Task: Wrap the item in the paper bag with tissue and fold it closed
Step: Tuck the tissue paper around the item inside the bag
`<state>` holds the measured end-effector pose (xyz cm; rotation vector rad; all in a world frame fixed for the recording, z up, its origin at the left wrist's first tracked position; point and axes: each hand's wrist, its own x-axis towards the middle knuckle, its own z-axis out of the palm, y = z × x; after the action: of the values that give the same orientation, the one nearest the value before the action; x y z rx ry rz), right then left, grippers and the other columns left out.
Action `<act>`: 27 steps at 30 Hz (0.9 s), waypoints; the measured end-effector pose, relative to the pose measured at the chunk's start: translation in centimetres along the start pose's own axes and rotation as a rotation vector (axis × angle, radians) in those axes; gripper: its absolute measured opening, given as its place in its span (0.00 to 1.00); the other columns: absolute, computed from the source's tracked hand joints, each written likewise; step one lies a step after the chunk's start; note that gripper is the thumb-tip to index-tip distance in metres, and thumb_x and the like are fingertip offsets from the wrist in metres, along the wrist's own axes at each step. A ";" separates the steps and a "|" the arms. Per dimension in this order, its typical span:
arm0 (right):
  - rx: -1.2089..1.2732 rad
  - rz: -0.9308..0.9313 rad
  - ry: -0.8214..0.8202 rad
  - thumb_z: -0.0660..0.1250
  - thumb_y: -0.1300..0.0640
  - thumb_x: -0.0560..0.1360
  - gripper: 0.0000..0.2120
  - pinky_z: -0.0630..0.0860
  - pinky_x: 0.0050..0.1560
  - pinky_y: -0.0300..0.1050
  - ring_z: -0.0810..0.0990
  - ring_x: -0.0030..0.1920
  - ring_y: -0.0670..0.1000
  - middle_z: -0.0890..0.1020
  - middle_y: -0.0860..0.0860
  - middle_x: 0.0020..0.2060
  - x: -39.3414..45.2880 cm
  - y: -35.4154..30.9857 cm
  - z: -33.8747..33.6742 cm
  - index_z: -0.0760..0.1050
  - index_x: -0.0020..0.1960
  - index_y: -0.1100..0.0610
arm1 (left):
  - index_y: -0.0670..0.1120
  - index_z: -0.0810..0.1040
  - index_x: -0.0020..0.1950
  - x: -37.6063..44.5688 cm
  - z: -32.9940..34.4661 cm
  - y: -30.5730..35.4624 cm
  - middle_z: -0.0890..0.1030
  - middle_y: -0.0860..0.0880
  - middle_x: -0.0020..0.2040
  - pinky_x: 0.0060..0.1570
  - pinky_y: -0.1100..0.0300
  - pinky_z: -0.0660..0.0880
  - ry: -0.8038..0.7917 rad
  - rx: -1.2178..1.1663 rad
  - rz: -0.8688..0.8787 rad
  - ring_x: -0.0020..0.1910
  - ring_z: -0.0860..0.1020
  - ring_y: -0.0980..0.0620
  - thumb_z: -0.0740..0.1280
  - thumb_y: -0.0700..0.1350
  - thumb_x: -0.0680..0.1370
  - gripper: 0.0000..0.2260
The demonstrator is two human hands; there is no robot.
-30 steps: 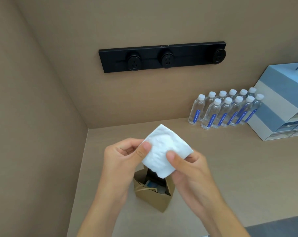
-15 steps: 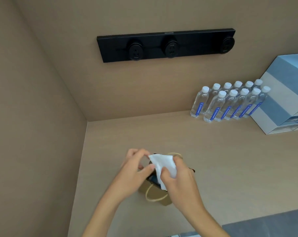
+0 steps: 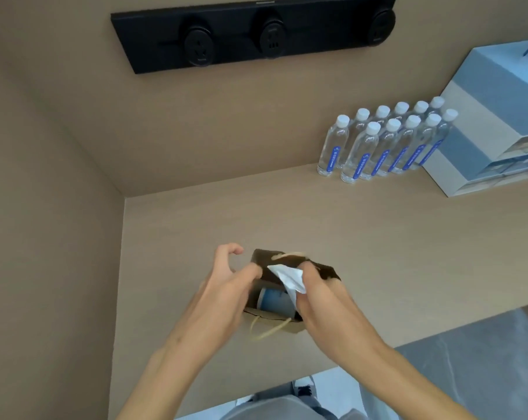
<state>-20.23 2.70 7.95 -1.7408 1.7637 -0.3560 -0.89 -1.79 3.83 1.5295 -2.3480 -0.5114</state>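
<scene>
Over the bag's mouth: my right hand (image 3: 326,301) pinches the white tissue (image 3: 288,277) between thumb and fingers, its lower corner dipping into the paper bag (image 3: 284,324).
Left hand: my left hand (image 3: 226,286) holds nothing; thumb and forefinger are crooked apart, fingertips at the bag's left rim, though I cannot tell if they touch it.
Item: a rounded pale-blue item (image 3: 275,300) lies inside the bag, still bare, just under the tissue.
Bag: stands open on the beige counter (image 3: 378,237), well apart from the water bottles (image 3: 384,144).
Risk, tearing: the tissue looks thin and soft; I judge a hard push past the stiff paper edge could rip it.
Risk, tipping: the bag seems light and narrow, so pressing off-centre may topple it unless my left hand steadies the rim.
Risk, snagging: a cord handle (image 3: 267,328) loops loose at the front and could catch my fingers.
Textures: crinkled tissue, creased kraft paper, smooth matte counter.
</scene>
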 end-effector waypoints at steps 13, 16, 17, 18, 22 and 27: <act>-0.357 0.007 -0.481 0.58 0.68 0.75 0.10 0.71 0.38 0.47 0.75 0.38 0.58 0.74 0.57 0.38 4.7 -1.4 -0.1 0.67 0.37 0.58 | 0.62 0.61 0.72 -2.2 -0.2 2.2 0.65 0.52 0.70 0.59 0.56 0.74 -0.257 -0.145 -0.287 0.63 0.74 0.44 0.60 0.36 0.74 0.32; -0.238 0.108 -0.568 0.57 0.65 0.78 0.07 0.70 0.38 0.44 0.76 0.41 0.56 0.76 0.56 0.40 7.1 -0.9 1.4 0.71 0.44 0.60 | 0.58 0.58 0.74 -1.7 -0.3 2.5 0.69 0.48 0.68 0.55 0.53 0.76 -0.296 -0.168 -0.343 0.61 0.75 0.40 0.59 0.34 0.71 0.34; -0.183 0.167 -0.576 0.57 0.65 0.78 0.06 0.71 0.39 0.43 0.76 0.42 0.54 0.76 0.55 0.41 7.7 -0.6 1.9 0.72 0.49 0.61 | 0.58 0.57 0.74 -1.6 -0.3 2.6 0.72 0.46 0.63 0.50 0.52 0.79 -0.308 -0.207 -0.373 0.56 0.78 0.39 0.59 0.34 0.71 0.35; -0.118 0.238 -0.577 0.57 0.64 0.78 0.08 0.73 0.42 0.43 0.76 0.45 0.54 0.77 0.55 0.45 8.2 -0.4 2.5 0.73 0.55 0.61 | 0.59 0.57 0.73 -1.6 -0.3 2.7 0.74 0.47 0.56 0.44 0.54 0.81 -0.313 -0.267 -0.396 0.48 0.79 0.40 0.58 0.34 0.71 0.34; 0.176 0.524 -0.597 0.57 0.61 0.79 0.17 0.73 0.54 0.46 0.74 0.59 0.56 0.74 0.58 0.63 9.0 -0.6 5.1 0.68 0.68 0.60 | 0.62 0.58 0.71 -2.2 -0.2 3.0 0.73 0.51 0.41 0.19 0.70 0.72 -0.336 -0.465 -0.498 0.27 0.78 0.49 0.57 0.33 0.72 0.34; 0.268 0.560 -0.667 0.55 0.57 0.81 0.17 0.70 0.61 0.45 0.71 0.67 0.58 0.73 0.59 0.67 9.8 -2.0 7.7 0.68 0.68 0.61 | 0.65 0.52 0.73 -3.2 -0.1 3.2 0.81 0.41 0.43 0.21 0.72 0.72 -0.323 -0.570 -0.601 0.22 0.82 0.52 0.57 0.35 0.73 0.36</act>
<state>-13.34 -5.15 0.91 -0.9550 1.5198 0.2065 -2.17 2.28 5.17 1.9186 -1.6427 -1.5101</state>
